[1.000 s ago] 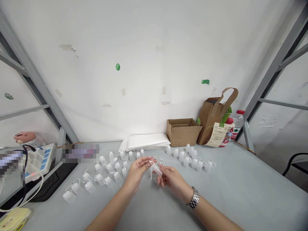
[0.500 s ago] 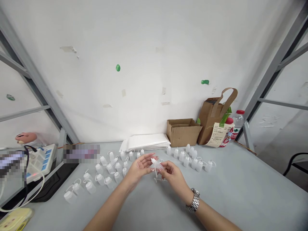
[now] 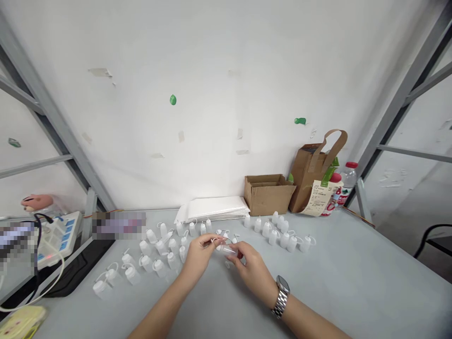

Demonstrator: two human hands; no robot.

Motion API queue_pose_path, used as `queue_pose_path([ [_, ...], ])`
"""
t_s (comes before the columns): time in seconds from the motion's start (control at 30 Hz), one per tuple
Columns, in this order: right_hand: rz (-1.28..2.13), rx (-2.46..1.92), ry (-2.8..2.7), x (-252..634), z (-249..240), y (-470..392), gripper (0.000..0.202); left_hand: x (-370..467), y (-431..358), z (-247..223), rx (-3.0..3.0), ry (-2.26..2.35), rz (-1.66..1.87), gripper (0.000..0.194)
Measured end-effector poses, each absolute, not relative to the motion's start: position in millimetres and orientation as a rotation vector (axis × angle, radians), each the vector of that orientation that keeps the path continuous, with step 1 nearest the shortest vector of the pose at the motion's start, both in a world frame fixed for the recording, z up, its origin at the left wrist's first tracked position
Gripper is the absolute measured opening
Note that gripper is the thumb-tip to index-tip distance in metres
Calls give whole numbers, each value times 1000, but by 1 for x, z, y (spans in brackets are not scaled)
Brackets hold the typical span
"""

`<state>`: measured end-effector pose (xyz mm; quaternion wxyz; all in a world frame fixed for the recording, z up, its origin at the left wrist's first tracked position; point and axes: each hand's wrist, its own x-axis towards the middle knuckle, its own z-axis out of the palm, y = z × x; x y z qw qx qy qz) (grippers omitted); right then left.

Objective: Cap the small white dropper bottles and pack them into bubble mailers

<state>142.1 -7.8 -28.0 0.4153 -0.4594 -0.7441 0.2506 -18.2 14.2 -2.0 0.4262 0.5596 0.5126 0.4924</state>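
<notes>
Between my two hands, above the table, a small clear plastic squeeze bottle (image 3: 229, 250) lies tilted almost sideways. My right hand (image 3: 253, 266) grips its body with thumb and fingers. At its cap end, my left hand (image 3: 199, 252) pinches the thin white cap strap; the exact fingertip contact is too small to make out. Many similar bottles with looped straps stand to the left, among them one bottle (image 3: 132, 274) close to the front. Another group, including a bottle (image 3: 291, 243), stands to the right. A few more are partly hidden behind my hands.
White padded envelopes (image 3: 219, 207) are stacked against the wall. Beside them are an open cardboard box (image 3: 270, 197), a brown paper bag (image 3: 307, 174) and a red-capped bottle (image 3: 349, 179). On the left are a power strip (image 3: 65, 240) with cables and a black tray-like object (image 3: 83, 266).
The bottle has turned from nozzle-up to nearly sideways. My left fingers, spread before, have closed at its cap end. My right wrist has rotated, showing the watch face.
</notes>
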Motion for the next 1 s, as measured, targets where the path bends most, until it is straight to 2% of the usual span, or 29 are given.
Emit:
queue_pose_path([
  [0.3,640,-1183,-1733,142,-24,-8,21,-14,13,-1,1133,1123,1252,26],
  [0.43,948,-1147,-1639,140,-21,-7,24,-16,13,-6,1023,1091,1257,26],
  [0.53,1186,-1101,-1572,139,-21,-5,34,-15,13,-7,974,1095,1272,33],
  [0.77,954,-1172,-1541,139,-22,-7,31,-13,15,-7,931,1098,1324,36],
  [0.83,1058,-1156,-1516,139,-23,-5,33,-14,15,-8,929,1092,1330,35],
  [1.0,1569,-1034,-1347,137,-24,2,56,-15,15,-6,964,1074,1323,31],
])
